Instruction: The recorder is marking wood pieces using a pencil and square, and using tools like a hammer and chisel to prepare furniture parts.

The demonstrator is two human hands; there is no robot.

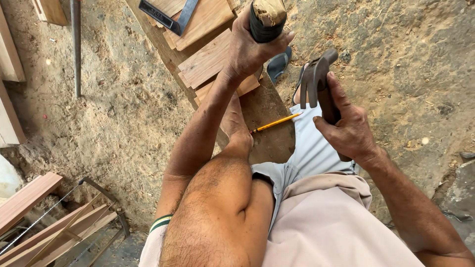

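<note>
**woodnut:** Left hand is wrapped tight around a chisel handle (black grip, battered wooden butt) at the far end of the plank. Right hand is closed on a claw hammer, raised just right of it.

**sawdusty:** Risky, I reckon. A glancing hit off that rounded butt could land on the knuckles. Bare foot pins the plank beside a yellow pencil, so a slipping chisel might reach it.
</note>
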